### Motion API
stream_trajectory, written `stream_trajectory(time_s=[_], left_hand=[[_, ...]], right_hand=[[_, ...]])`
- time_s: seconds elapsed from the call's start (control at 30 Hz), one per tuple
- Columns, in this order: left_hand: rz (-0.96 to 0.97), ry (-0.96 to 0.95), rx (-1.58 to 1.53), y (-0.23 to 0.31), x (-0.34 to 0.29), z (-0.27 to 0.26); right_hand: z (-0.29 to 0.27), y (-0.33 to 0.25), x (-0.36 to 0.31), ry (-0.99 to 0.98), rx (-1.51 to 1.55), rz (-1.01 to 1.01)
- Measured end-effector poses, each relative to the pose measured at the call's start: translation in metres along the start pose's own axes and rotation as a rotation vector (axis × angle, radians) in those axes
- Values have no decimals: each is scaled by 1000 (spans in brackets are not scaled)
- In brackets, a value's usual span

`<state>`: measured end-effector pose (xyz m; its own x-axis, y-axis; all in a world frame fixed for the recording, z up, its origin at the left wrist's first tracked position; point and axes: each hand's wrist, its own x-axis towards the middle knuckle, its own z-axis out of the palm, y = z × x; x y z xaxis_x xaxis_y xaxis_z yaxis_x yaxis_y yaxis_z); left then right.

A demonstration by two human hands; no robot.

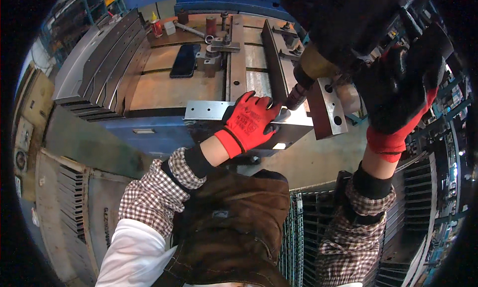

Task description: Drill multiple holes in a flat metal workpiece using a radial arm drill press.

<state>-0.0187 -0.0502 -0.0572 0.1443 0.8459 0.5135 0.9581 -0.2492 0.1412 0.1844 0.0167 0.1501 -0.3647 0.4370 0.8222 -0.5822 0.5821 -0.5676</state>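
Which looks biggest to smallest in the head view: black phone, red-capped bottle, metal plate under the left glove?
1. metal plate
2. black phone
3. red-capped bottle
The plate lies nearer the camera, so its lead may be exaggerated.

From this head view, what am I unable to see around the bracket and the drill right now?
- Drill tip: the dark drill meets the metal bracket behind the left hand, so the contact spot is hidden.
- Right hand: what its fingers hold is lost in shadow near the frame's upper right edge.
- Bracket underside: hidden by its own top face.
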Motion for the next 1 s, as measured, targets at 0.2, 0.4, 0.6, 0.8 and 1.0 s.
stream_trajectory(time_s=[0.2,0.4,0.6,0.8,1.0], left_hand=[[30,-18,14,-4,0,1],[29,-82,31,-5,5,-1],[4,-124,11,-5,6,-3],[-12,-141,29,-5,1,-6],[35,-24,-99,5,4,-5]], right_hand=[[-21,10,-1,225,-772,-221],[-34,12,-11,313,-624,-287],[-81,119,-129,653,-279,206],[-67,186,-220,52,-869,567],[-70,200,-238,398,-285,669]])
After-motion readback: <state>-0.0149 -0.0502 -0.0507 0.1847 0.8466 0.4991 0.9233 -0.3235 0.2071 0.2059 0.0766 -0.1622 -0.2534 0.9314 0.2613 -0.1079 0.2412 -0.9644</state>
